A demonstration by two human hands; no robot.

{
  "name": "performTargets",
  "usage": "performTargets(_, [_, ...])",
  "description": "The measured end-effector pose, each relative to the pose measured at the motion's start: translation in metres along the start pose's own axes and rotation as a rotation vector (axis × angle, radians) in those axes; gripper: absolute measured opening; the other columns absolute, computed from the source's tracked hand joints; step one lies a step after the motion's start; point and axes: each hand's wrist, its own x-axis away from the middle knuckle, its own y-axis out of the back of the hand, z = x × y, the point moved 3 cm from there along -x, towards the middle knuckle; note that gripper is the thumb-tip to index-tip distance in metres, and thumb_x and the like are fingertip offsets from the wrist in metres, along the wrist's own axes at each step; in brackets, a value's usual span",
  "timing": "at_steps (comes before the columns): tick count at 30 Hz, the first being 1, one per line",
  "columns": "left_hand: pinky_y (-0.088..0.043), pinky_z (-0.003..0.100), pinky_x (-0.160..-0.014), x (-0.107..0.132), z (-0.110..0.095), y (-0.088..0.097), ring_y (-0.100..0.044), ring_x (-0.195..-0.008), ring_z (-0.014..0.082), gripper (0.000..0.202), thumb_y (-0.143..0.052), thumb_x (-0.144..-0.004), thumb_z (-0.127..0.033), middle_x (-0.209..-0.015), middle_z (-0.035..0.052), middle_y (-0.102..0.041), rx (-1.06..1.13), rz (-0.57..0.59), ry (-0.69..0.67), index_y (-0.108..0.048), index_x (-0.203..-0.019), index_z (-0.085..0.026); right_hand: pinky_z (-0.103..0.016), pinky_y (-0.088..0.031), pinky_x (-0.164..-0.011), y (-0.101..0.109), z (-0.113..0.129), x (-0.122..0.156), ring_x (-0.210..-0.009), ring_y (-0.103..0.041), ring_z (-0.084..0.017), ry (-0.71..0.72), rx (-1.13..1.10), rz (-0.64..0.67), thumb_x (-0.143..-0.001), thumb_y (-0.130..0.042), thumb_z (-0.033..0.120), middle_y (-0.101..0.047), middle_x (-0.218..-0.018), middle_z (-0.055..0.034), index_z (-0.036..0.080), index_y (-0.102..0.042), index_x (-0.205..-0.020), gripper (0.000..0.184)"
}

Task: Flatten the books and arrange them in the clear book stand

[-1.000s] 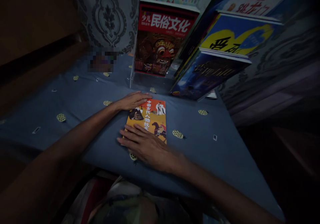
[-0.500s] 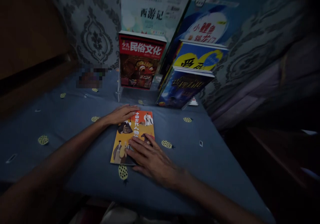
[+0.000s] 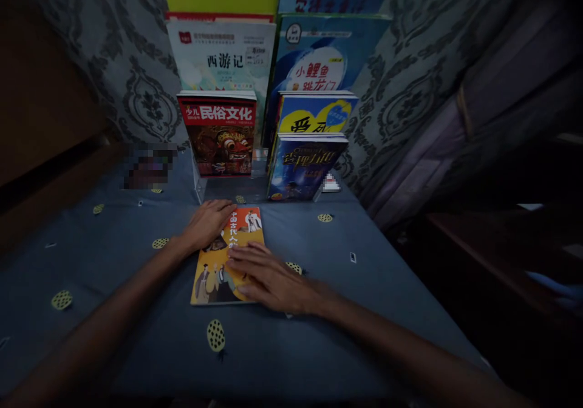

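Observation:
An orange picture book (image 3: pixel 218 280) lies flat on the blue patterned cloth (image 3: pixel 113 256) in front of me. My left hand (image 3: pixel 207 223) rests at the book's top left corner with the fingers lying flat. Over the book's right half my right hand (image 3: pixel 268 277) lies flat with its fingers spread across the cover. Neither hand grips the book.
Behind the book stands a tiered display stand: a red mask book (image 3: pixel 221 135), a dark blue book (image 3: pixel 305 165), a yellow-and-blue book (image 3: pixel 316 115), a white book (image 3: pixel 223 59) and a light blue book (image 3: pixel 319 62). Patterned curtains (image 3: pixel 136 80) hang behind. The table's right edge drops into darkness.
The view has tilted up, showing more of the stand. My right hand slid from the book's lower edge to its right half. My left hand stayed at the top corner.

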Motion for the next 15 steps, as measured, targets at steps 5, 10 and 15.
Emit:
performTargets(5, [-0.047, 0.043, -0.102, 0.000, -0.003, 0.000, -0.060, -0.117, 0.0260, 0.043, -0.033, -0.098, -0.021, -0.128, 0.0118, -0.065, 0.012, -0.010, 0.033, -0.057, -0.133, -0.020, -0.045, -0.030, -0.119, 0.020, -0.021, -0.013, -0.142, -0.041, -0.021, -0.013, -0.163, -0.002, -0.100, -0.046, 0.043, -0.054, -0.145, -0.0158, 0.013, -0.057, -0.136, 0.047])
performTargets(10, [-0.048, 0.041, -0.103, -0.002, 0.002, -0.003, -0.061, -0.116, 0.0248, 0.042, -0.033, -0.098, -0.022, -0.127, 0.0115, -0.066, 0.109, -0.017, -0.003, -0.057, -0.132, -0.017, -0.048, -0.037, -0.114, 0.026, -0.067, -0.026, -0.139, -0.045, -0.024, -0.121, -0.124, -0.131, -0.098, -0.051, 0.037, -0.053, -0.146, -0.0139, 0.019, -0.055, -0.138, 0.044])
performTargets(15, [-0.047, 0.040, -0.104, -0.002, 0.006, -0.003, -0.061, -0.116, 0.0236, 0.042, -0.034, -0.099, -0.022, -0.128, 0.0103, -0.066, 0.119, -0.025, -0.054, -0.056, -0.133, -0.016, -0.048, -0.037, -0.113, 0.022, -0.109, -0.036, -0.138, -0.044, -0.027, -0.240, -0.036, -0.266, -0.093, -0.054, 0.026, -0.049, -0.147, -0.0157, 0.018, -0.057, -0.136, 0.044])
